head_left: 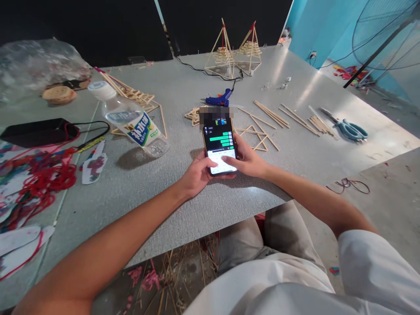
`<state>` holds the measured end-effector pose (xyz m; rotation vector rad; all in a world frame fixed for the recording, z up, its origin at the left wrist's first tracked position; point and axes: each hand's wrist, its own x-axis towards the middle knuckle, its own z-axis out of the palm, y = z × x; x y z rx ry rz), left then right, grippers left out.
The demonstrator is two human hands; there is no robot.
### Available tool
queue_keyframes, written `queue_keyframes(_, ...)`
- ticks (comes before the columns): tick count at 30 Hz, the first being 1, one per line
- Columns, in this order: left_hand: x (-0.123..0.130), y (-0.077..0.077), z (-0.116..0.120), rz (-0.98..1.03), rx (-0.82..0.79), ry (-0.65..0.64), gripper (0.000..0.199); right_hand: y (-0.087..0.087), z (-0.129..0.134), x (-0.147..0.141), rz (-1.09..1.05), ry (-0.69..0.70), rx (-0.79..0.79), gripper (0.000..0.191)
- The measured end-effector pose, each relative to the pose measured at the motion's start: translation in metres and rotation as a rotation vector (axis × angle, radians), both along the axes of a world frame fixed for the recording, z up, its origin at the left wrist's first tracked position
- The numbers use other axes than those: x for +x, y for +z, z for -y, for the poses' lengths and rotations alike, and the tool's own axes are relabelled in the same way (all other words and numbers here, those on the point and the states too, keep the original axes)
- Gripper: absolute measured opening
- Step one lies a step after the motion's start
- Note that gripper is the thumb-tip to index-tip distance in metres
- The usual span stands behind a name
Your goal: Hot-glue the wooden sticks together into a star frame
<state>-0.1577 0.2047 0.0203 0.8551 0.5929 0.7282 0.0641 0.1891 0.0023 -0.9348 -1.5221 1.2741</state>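
Phone [215,146], flat and lit, held above the textured grey counter [138,183], back from its front edge; left hand [196,176] and right hand [251,162] curled around its lower sides, thumbs at the keyboard. Glue gun [218,101] and wooden sticks [271,114] lie beyond; clear plastic bottle [139,127] left, blue-handled tool [342,127] right, both apart from it.

Both bare forearms [144,218] are stretched inward over the near edge of the grey textured surface [183,229]. The left hand [196,177] and right hand [251,160] are held cupped close together, with both thumbs [230,162] bent toward each other.
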Motion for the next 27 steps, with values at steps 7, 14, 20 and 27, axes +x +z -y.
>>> queue_keyframes(7,0.002,0.002,-0.001,-0.026,-0.010,-0.009,0.058,0.001,-0.003,0.008,-0.050,0.116,0.030,0.086)
queue_keyframes(14,-0.002,0.003,-0.002,0.045,-0.038,-0.037,0.053,0.002,-0.003,0.010,-0.100,0.143,0.012,0.083)
queue_keyframes(20,-0.001,-0.001,-0.004,0.055,-0.040,-0.044,0.054,0.000,-0.003,0.012,-0.097,0.162,0.011,0.083)
queue_keyframes(27,-0.002,-0.005,-0.007,0.065,-0.032,-0.072,0.053,0.000,-0.002,0.011,-0.059,0.140,0.039,0.088)
